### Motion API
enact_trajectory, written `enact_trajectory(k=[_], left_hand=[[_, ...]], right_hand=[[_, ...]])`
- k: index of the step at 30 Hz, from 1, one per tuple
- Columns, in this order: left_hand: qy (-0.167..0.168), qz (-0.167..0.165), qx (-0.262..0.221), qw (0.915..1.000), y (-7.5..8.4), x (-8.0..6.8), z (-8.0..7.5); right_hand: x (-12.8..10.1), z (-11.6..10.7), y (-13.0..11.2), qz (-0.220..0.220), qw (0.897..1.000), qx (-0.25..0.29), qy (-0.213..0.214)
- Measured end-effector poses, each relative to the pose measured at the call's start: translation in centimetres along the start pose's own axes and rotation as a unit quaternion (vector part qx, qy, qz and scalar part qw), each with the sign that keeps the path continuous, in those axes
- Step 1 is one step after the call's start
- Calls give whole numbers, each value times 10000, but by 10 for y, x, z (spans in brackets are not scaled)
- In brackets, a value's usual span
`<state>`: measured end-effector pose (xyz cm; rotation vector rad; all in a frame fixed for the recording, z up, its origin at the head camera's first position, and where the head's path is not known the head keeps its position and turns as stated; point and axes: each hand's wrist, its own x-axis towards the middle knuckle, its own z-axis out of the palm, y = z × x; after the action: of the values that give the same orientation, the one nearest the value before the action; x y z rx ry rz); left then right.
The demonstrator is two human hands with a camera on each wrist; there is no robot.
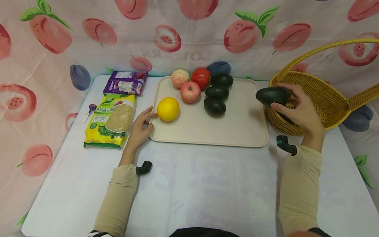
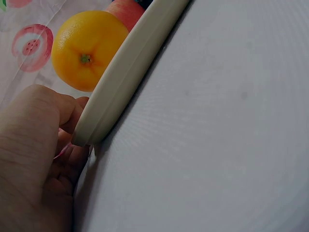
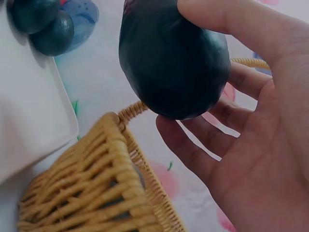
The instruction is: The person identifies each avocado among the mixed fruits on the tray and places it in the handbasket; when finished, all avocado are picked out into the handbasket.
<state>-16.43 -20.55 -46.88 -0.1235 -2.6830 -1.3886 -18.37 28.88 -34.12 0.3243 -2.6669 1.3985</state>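
Observation:
My right hand (image 1: 305,108) grips a dark green avocado (image 1: 271,96) over the near left rim of the wicker basket (image 1: 340,118). In the right wrist view the thumb and fingers curl round the avocado (image 3: 174,63). My left hand (image 1: 140,127) holds the left edge of the cream tray (image 1: 189,136), with fingers on its rim (image 2: 111,92). Beside those fingers sits an orange (image 1: 168,109). Farther in on the tray are a red apple (image 1: 190,92), a tomato (image 1: 201,78), a pale pink speckled fruit (image 1: 180,78) and a column of three avocados (image 1: 214,106).
Left of the tray lie a yellow pasta bag (image 1: 111,121), a purple packet (image 1: 125,83) and a lollipop (image 1: 90,110). The basket's tall handle (image 1: 311,54) arches above its right-hand spot. Something dark in the basket (image 3: 96,193) shows through the weave.

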Motion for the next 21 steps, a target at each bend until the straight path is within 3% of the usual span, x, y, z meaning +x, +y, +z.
enact_trajectory(k=[9, 21], left_hand=[[31, 32, 72, 10000, 0, 0, 0], [38, 41, 64, 10000, 1, 0, 0]], right_hand=[[-3, -12, 21, 335, 9991, -254, 62], [-8, -27, 50, 1209, 9906, -517, 376]])
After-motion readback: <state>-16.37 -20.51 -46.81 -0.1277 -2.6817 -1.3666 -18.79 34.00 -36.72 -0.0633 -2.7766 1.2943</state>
